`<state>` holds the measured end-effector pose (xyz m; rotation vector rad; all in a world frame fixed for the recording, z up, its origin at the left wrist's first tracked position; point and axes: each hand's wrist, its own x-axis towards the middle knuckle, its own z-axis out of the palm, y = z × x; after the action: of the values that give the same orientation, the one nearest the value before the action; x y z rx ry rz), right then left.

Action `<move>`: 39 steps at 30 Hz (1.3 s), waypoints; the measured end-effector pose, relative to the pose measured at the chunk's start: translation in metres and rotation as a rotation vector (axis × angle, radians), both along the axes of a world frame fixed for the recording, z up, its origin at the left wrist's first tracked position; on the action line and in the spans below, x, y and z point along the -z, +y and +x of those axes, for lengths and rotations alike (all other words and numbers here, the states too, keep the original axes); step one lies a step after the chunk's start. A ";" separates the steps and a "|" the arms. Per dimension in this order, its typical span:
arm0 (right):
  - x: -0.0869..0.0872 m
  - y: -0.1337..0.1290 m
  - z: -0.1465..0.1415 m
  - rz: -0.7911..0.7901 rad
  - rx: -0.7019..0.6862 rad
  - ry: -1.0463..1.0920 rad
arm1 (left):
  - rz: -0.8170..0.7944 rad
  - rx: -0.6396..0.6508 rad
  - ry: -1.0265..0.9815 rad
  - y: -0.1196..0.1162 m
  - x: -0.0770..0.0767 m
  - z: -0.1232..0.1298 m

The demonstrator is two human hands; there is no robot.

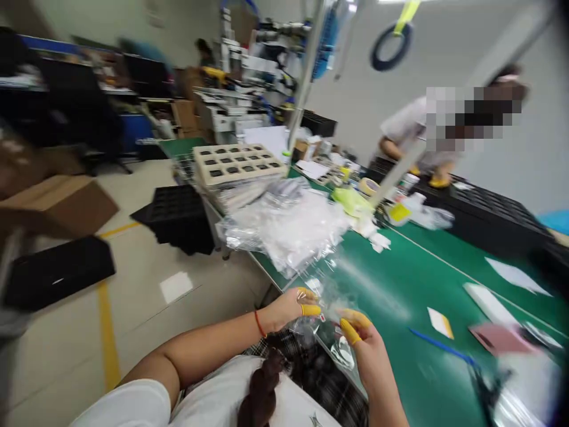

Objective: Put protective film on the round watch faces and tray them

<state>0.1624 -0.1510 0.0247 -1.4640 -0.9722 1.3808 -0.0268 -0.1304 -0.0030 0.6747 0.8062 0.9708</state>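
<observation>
At the green table's near edge, a clear plastic bag stretches between my two hands, blurred by motion. My left hand has yellow finger cots and a red-orange cord at the wrist; its thumb and fingers pinch the bag's left side. Closed on the right side of the same plastic is my right hand, also in yellow finger cots. Small red and white marks show by the bag, too blurred to name. Below my right hand lies a round whitish item. Beyond the hands spreads a heap of clear plastic bags.
A cream tray with dark pockets stands behind the heap. Rightward on the green table lie a blue pen-like stick, a white-and-yellow card and a pink item. Across it, a co-worker leans over black trays.
</observation>
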 end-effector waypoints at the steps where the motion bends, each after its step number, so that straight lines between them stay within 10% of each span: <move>1: 0.000 0.008 -0.011 -0.004 -0.086 -0.017 | -0.019 -0.085 -0.005 -0.003 0.004 -0.009; 10: 0.020 0.050 -0.051 -0.047 -0.318 -0.015 | -0.087 -0.410 -0.059 -0.018 0.010 -0.047; 19: 0.008 0.015 -0.020 0.119 -0.095 0.033 | -0.039 -0.048 0.108 0.015 -0.016 -0.025; 27: 0.021 -0.033 0.059 0.119 0.334 0.036 | -0.019 0.432 0.182 0.048 -0.029 0.074; 33: 0.027 -0.046 0.125 0.108 0.466 -0.261 | 0.042 0.493 0.270 0.050 -0.015 0.127; 39: 0.025 -0.014 0.175 0.088 0.344 -0.717 | 0.217 0.467 0.429 0.056 0.001 0.125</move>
<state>0.3375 -0.1653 -0.0007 -1.9945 -1.1163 0.5505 0.0982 -0.0748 -0.0041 1.2248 0.8665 0.4931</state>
